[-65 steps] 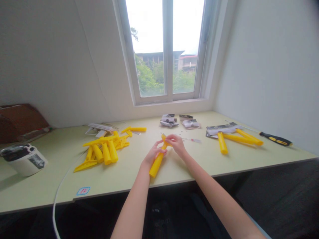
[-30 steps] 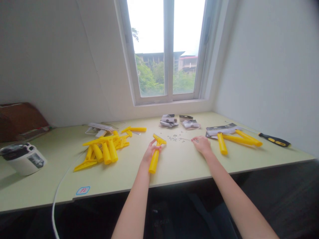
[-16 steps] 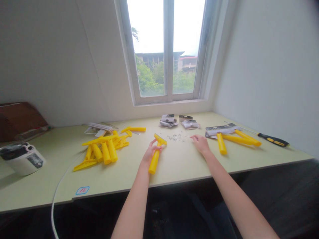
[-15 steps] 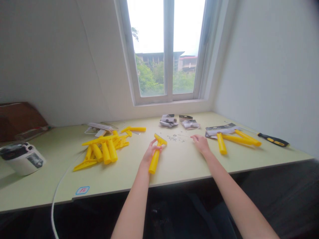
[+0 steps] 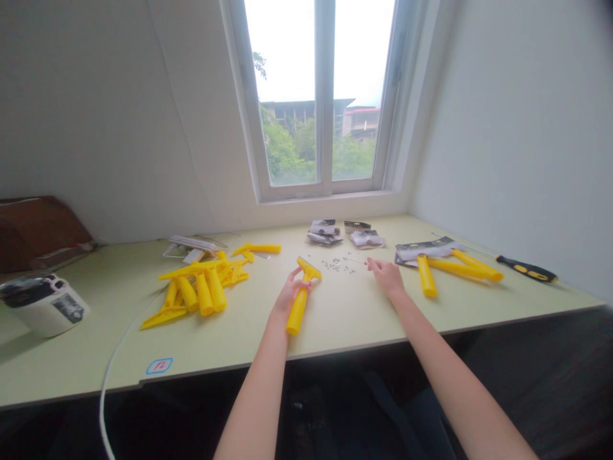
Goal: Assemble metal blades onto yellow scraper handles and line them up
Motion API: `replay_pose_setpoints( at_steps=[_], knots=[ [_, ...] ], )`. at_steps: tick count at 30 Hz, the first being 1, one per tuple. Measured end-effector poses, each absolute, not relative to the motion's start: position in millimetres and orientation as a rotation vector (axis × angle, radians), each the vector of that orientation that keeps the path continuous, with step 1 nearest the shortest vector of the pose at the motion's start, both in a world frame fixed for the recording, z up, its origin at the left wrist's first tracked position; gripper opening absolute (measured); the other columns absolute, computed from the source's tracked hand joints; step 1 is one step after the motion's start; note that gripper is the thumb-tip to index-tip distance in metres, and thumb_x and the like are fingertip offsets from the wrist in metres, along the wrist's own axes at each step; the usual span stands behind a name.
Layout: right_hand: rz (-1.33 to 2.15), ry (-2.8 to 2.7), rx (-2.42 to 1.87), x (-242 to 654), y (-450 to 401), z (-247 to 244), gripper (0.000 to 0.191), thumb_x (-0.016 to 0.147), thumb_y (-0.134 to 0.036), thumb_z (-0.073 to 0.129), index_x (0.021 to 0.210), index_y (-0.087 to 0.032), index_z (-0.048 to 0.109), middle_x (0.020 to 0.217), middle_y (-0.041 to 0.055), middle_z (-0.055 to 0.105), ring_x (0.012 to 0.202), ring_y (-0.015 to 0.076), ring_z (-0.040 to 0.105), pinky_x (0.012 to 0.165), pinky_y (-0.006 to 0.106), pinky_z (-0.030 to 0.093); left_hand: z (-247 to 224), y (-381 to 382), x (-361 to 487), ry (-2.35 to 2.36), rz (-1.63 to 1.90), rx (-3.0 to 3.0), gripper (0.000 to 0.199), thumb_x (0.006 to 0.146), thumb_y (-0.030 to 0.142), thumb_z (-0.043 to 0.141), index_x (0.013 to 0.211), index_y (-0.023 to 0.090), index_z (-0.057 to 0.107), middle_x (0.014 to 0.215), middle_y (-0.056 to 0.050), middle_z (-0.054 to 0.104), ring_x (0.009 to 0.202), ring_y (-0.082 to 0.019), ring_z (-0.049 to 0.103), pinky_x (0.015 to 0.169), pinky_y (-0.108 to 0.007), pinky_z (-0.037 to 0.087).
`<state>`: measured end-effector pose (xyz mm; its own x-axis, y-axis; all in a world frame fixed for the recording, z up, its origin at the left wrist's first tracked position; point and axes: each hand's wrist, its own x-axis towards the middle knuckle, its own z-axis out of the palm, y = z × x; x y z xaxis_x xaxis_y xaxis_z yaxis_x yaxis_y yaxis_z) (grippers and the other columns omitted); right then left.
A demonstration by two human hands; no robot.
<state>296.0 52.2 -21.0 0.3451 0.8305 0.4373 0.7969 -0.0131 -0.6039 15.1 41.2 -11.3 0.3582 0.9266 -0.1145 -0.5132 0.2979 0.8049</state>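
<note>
My left hand (image 5: 288, 293) is wrapped round a yellow scraper (image 5: 297, 310), its wide head pointing away from me and its handle towards the table's front edge. My right hand (image 5: 385, 277) pinches a thin metal rod (image 5: 354, 260), whose far end reaches left to the scattered small screws (image 5: 334, 264). These small metal pieces lie on the table between my two hands, towards the back.
Yellow scraper parts (image 5: 204, 291) are heaped at the left, near a white cable (image 5: 108, 370) and a white container (image 5: 48, 310). Packets (image 5: 366, 239) lie under the window. At the right are yellow handles (image 5: 426, 276) and a black-and-yellow screwdriver (image 5: 527, 269).
The rod's tip has shifted very slightly to the right, near the small screws. Both hands keep their holds in nearly the same places.
</note>
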Motion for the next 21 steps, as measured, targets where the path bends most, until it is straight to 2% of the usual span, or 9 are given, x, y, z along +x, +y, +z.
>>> replay_pose_setpoints(
  at_steps=[4,10,15,21],
  knots=[
    [0.034,-1.383,-1.972,294.2,48.9,-17.9,0.048,0.082,-0.047,0.036,0.059,-0.018,0.066,0.065,0.0095,0.067,0.068,0.0225,0.061,0.058,0.029,0.038,-10.8,40.7,14.8,0.641,1.045,0.759,0.072,0.061,-0.002,0.052,0.127,0.024,0.033,0.082,-0.002,0.056,0.058,-0.007,0.054,0.053,-0.016,0.042],
    [-0.033,-1.229,-2.122,300.7,45.5,-22.5,0.034,0.075,-0.042,0.049,0.070,-0.017,0.071,0.069,0.0133,0.067,0.066,0.0238,0.062,0.056,0.030,0.040,-10.4,41.7,15.1,0.639,1.041,0.764,0.072,0.061,-0.001,0.053,0.127,0.023,0.034,0.083,-0.003,0.057,0.056,-0.006,0.053,0.053,-0.016,0.042],
    [-0.019,-1.177,-1.977,306.8,45.3,-25.3,0.028,0.068,-0.040,0.057,0.067,-0.015,0.070,0.067,0.0125,0.067,0.066,0.0238,0.061,0.058,0.030,0.042,-11.4,41.8,14.5,0.644,1.045,0.766,0.072,0.061,0.000,0.054,0.126,0.023,0.035,0.088,-0.004,0.058,0.055,-0.006,0.053,0.053,-0.017,0.042],
    [0.089,-1.044,-1.628,301.1,43.8,-11.0,0.038,0.067,-0.049,0.056,0.075,-0.013,0.068,0.067,0.0094,0.067,0.065,0.0216,0.060,0.067,0.032,0.044,-12.7,42.2,14.3,0.631,1.042,0.774,0.074,0.062,0.000,0.055,0.128,0.023,0.033,0.090,-0.004,0.058,0.055,-0.005,0.053,0.053,-0.016,0.043]
  ],
)
